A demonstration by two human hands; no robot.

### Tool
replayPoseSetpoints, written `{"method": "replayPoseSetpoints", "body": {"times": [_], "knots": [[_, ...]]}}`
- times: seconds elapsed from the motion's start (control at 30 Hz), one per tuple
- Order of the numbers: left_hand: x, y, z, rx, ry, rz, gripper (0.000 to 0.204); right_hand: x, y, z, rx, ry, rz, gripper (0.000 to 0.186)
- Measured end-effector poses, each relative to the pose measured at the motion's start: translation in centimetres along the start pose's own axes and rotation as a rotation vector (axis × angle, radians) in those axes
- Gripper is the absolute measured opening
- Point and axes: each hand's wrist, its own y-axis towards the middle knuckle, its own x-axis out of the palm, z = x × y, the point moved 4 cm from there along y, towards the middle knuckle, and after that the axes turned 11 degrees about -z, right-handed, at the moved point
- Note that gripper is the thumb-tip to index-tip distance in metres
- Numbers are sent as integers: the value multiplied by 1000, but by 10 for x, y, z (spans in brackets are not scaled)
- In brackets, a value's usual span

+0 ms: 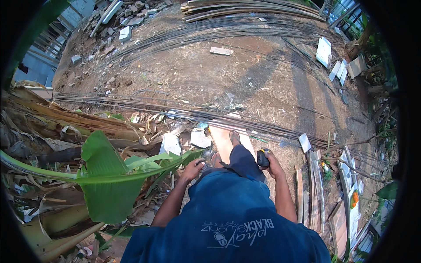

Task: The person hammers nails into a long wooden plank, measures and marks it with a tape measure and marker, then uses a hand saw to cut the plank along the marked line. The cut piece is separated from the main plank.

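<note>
My right hand (275, 165) is wrapped round a black and yellow tape measure (262, 157), held beside my right thigh. At my left side, my left hand (193, 169) has its fingers curled in; what they hold, if anything, is too small to make out. A large green banana leaf (109, 177) reaches across from the left, its tip close to that hand. Under my forward foot, in a sandal, lies a pale wooden board (222, 139).
Long thin metal rods (175, 108) cross the ground just ahead, with more rods and stacked timber (250, 11) farther off. Rubble (131, 19) is heaped at the far left. Planks (316, 190) lie to my right, and a banana trunk (74, 115) on the left.
</note>
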Motion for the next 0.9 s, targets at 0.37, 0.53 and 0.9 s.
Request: {"method": "replayPoseSetpoints", "body": {"times": [0.37, 0.53, 0.9], "knots": [[101, 6, 63, 50, -307, -460, 33, 121, -29, -5, -45, -478, -402, 64], [109, -17, 35, -175, -348, -342, 25, 133, -46, 36, -42, -619, -398, 74], [56, 26, -41, -195, -763, 185, 30, 33, -266, 262, 377, -506, -121, 73]]}}
